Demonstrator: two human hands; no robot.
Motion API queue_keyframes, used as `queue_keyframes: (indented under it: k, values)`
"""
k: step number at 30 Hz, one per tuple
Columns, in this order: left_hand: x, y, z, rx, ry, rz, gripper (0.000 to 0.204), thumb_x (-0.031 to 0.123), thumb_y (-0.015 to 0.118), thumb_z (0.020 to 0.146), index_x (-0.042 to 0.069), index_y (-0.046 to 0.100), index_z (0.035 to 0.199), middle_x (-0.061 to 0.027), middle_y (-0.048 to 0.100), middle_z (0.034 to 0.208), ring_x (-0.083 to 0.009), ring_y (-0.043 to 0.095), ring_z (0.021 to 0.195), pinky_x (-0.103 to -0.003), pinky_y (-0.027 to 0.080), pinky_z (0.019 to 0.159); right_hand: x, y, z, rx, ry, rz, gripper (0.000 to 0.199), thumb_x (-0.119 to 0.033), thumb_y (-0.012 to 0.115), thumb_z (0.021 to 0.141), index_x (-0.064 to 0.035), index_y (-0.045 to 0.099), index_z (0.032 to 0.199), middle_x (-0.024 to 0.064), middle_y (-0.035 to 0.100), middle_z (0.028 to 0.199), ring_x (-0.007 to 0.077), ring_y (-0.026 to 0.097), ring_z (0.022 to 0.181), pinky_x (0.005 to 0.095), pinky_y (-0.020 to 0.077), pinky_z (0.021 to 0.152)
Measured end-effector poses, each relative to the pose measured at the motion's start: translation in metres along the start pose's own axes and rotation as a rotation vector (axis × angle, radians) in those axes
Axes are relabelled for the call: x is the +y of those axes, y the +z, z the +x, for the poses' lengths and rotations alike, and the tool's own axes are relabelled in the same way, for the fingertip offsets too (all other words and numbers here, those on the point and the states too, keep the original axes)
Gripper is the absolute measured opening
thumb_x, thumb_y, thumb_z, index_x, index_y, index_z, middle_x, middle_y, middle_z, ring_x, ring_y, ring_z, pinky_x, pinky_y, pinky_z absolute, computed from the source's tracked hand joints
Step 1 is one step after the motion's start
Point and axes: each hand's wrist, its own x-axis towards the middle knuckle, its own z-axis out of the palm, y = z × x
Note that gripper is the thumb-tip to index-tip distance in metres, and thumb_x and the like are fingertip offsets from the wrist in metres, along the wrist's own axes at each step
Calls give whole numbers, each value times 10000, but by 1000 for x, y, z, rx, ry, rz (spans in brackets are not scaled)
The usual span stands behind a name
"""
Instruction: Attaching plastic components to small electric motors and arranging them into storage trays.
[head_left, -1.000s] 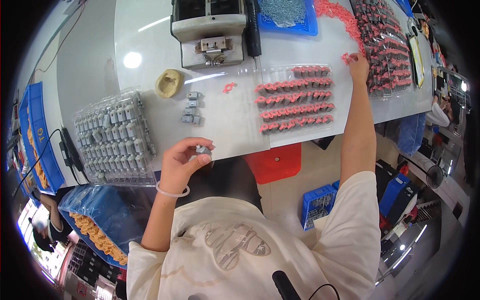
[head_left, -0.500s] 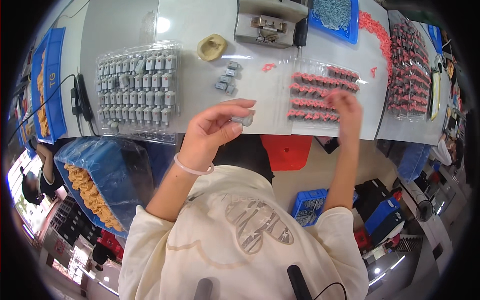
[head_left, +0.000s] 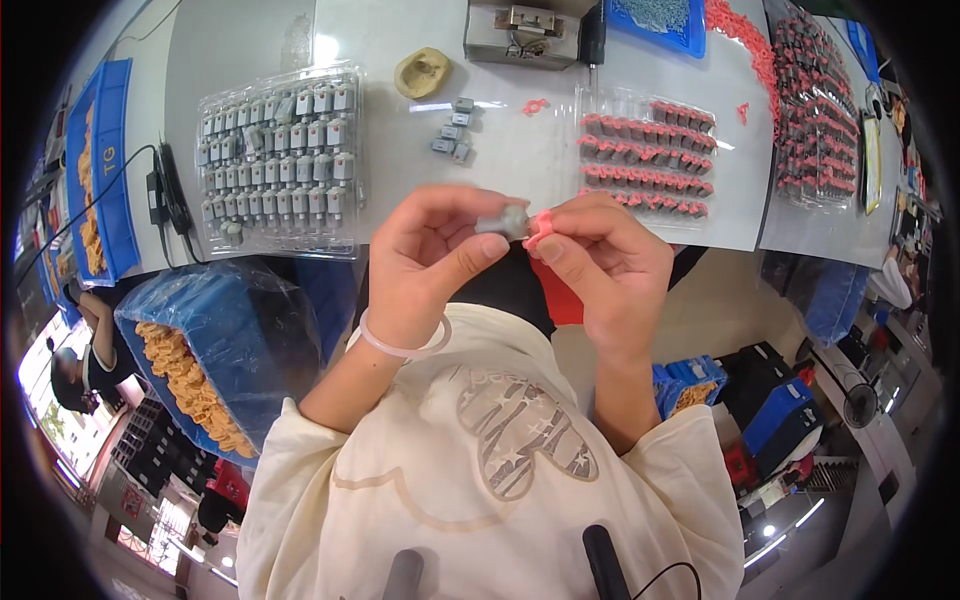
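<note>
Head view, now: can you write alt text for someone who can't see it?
A person's left hand holds a small grey part close to a pink piece in the right hand, at the near edge of a white table. Beyond are a tray of grey parts at left, loose grey parts mid-table, and a tray of pink-topped parts at right.

On the table [head_left: 520,150], a left tray [head_left: 300,245] holds rows of parts [head_left: 290,137]; right of it lie loose parts [head_left: 452,132], a bowl [head_left: 422,72] behind them, a machine [head_left: 520,47] right of the bowl. A right tray [head_left: 620,107] has a tub [head_left: 690,44] behind it, stacked trays [head_left: 818,130] farther right. At the near edge, a held part [head_left: 496,221] sits left of a held clip [head_left: 541,229].
</note>
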Motion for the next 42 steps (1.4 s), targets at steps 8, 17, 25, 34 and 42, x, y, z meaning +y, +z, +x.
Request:
queue_keyframes:
  k: [8,17,25,34,42]
  values:
    - [13,0,-12,0,24,101,249,-47,582,807,-68,537,1051,-124,587,979,-163,588,886,-274,497,787,-20,20,-2,92,111,18,102,60,645,746,44,627,845,96,632,812,120,598,709,214,481,609]
    - [23,4,-21,-56,-27,-7,215,-22,588,815,-60,507,1010,-122,577,938,-166,602,820,-263,519,712,-18,9,-4,-144,-239,-411,207,74,685,677,4,657,869,98,561,809,145,580,691,245,486,628]
    - [23,7,-28,-146,-119,-59,250,-52,603,790,6,410,939,-99,534,954,-145,571,856,-266,507,726,-14,-8,-2,-239,-514,-521,291,-164,777,542,-113,698,818,6,529,755,131,422,627,241,321,524]
    - [29,22,-29,-228,23,155,283,-97,605,757,38,360,804,-118,551,902,-121,561,805,-243,486,716,-16,-15,-12,-220,-529,-470,313,-136,773,548,-132,692,850,-3,526,724,143,395,621,245,311,534]
    - [23,26,-26,-290,126,411,307,-129,584,749,43,330,744,-144,561,912,-126,572,793,-244,489,689,-12,-24,-20,-216,-491,-478,288,-79,767,563,-111,679,836,4,523,712,149,412,640,243,330,560]
